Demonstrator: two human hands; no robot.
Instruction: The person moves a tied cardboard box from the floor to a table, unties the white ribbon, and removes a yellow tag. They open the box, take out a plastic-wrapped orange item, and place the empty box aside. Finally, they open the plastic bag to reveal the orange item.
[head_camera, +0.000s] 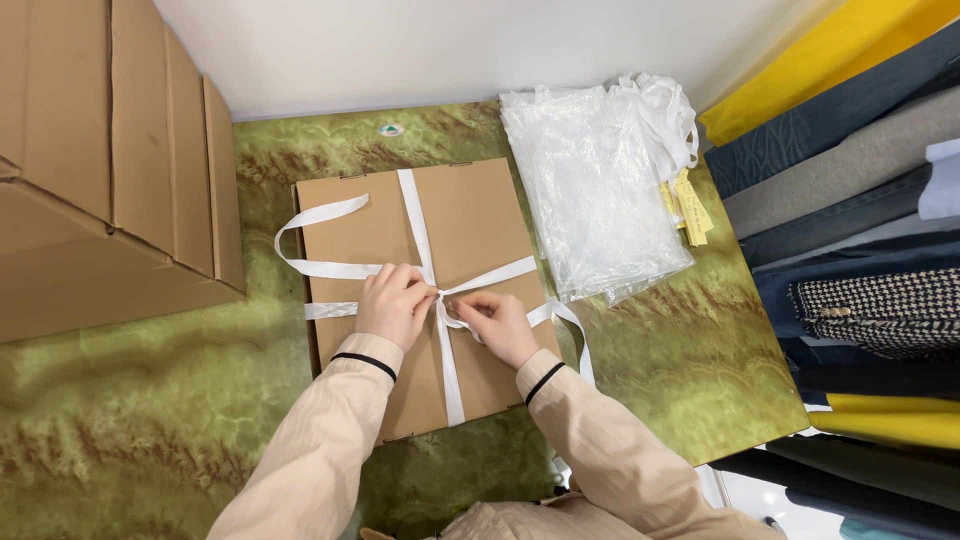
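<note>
Left hand (394, 305) and right hand (497, 324) close together, both pinching white satin ribbon (420, 235) at its crossing atop flat brown cardboard box (470, 225), green marbled table (150, 430), clear plastic bags (595, 190) beside.

Flat brown cardboard box (470, 215), lying closed, directly under the fingers. White ribbon (415, 225) crossed over its lid, knot pinched between the fingertips, one loop trailing out beyond the left fingers, another past the right.

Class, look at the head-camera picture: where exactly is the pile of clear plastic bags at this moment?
The pile of clear plastic bags lies on the green marbled table, right of the flat cardboard box that both hands are tying with white ribbon, and left of the folded fabrics.
</note>
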